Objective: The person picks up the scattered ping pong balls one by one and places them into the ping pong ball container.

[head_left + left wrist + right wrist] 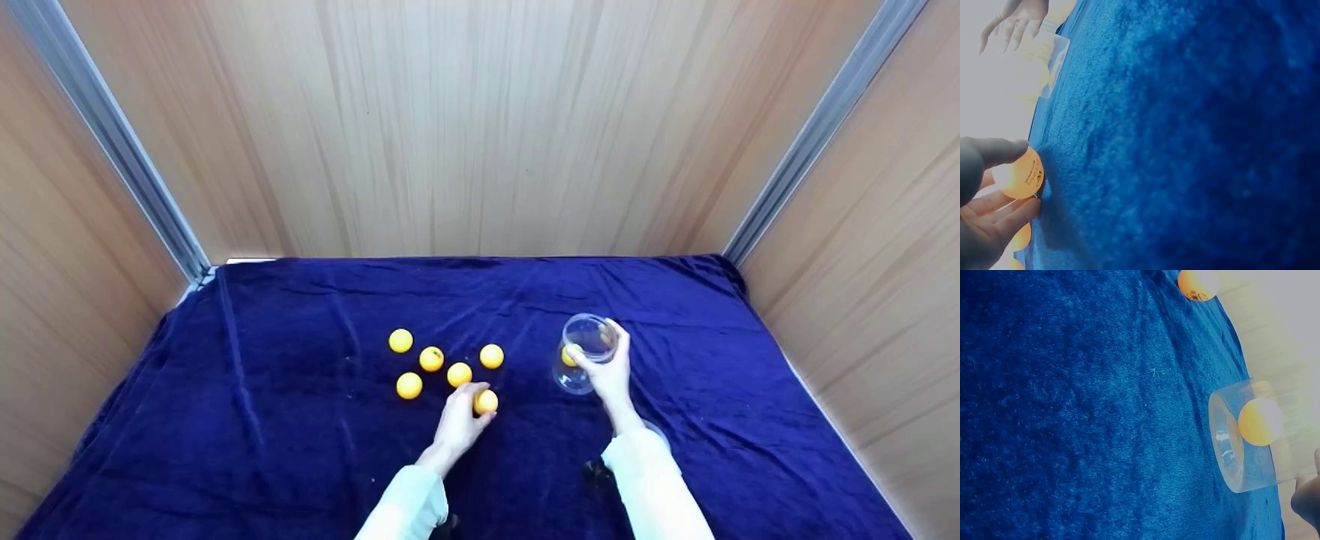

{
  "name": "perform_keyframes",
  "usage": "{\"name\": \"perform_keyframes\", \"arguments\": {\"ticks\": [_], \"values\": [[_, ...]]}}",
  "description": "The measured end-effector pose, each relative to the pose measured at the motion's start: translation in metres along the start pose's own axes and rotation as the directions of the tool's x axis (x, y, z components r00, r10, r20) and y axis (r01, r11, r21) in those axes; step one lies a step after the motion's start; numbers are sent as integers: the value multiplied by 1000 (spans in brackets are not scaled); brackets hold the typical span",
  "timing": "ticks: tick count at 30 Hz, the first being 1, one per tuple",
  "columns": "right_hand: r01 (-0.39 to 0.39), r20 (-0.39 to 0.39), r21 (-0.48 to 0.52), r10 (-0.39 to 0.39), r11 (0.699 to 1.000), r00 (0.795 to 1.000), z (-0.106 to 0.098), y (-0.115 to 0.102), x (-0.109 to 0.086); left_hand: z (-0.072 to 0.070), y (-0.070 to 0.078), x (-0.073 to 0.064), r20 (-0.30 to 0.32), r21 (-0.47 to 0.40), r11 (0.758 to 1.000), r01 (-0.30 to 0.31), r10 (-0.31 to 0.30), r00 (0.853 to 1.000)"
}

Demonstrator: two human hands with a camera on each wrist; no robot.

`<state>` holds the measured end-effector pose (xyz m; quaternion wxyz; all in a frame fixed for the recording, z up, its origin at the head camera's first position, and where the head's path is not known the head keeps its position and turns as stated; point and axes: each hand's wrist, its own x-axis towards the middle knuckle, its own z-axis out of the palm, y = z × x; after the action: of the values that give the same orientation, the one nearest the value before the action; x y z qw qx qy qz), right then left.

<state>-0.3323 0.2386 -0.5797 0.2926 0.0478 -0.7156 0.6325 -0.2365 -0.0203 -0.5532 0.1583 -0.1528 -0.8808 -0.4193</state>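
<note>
My left hand [459, 424] pinches a yellow-orange ping-pong ball [486, 402] between thumb and fingers, low over the cloth. In the left wrist view this ball [1022, 174] shows dark print on its side. Over to the right, my right hand [611, 369] grips a clear plastic jar [576, 384] near its rim, thumb on the near side. One ping-pong ball [1261, 422] is inside the jar, seen through the wall in the right wrist view. Only part of the right hand [1307, 498] shows there, at the edge.
Several more ping-pong balls lie on the dark blue cloth [285, 435] left of the jar, among them one ball [400, 340] farthest back and another ball [491, 355] nearest the jar. Wood-grain panels [480, 127] enclose the table at the back and sides.
</note>
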Motion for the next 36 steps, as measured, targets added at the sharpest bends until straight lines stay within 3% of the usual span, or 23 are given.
{"name": "perform_keyframes", "arguments": {"ticks": [5,9,14,17,20,22,25,26,32,33,36], "values": [[-8,-4,-20,8,1000,1000,0,12,3,1,0,0,-21,3,1000,9,-9,1000],[18,-4,-20,-18,1000,1000,1,7,2,2,3,2,-32,4,1000,22,-22,999],[5,-15,-25,-5,1000,1000,4,-22,-4,3,7,5,-47,15,1000,16,-16,999],[-20,-25,-19,20,1000,999,4,-15,-2,4,11,9,-48,3,1000,20,-20,999],[39,-33,-35,-40,999,999,1,14,3,5,14,14,-48,-10,1000,20,-21,999],[45,-34,-38,-46,998,998,1,16,3,6,16,17,-51,-13,1000,18,-19,999],[54,-19,-65,-55,996,998,1,9,1,8,21,21,-55,-17,1000,20,-21,998],[52,-4,-30,-52,998,999,0,10,2,9,22,23,-58,-14,1000,16,-17,998],[-11,0,49,11,999,1000,5,-37,-5,11,32,34,-82,-27,1000,-9,7,997],[-15,-12,23,15,1000,1000,5,-43,-6,10,34,36,-86,-34,999,-8,5,996],[-5,-9,-27,5,1000,1000,4,-25,-3,9,40,43,-86,-52,999,-11,6,996]]}}
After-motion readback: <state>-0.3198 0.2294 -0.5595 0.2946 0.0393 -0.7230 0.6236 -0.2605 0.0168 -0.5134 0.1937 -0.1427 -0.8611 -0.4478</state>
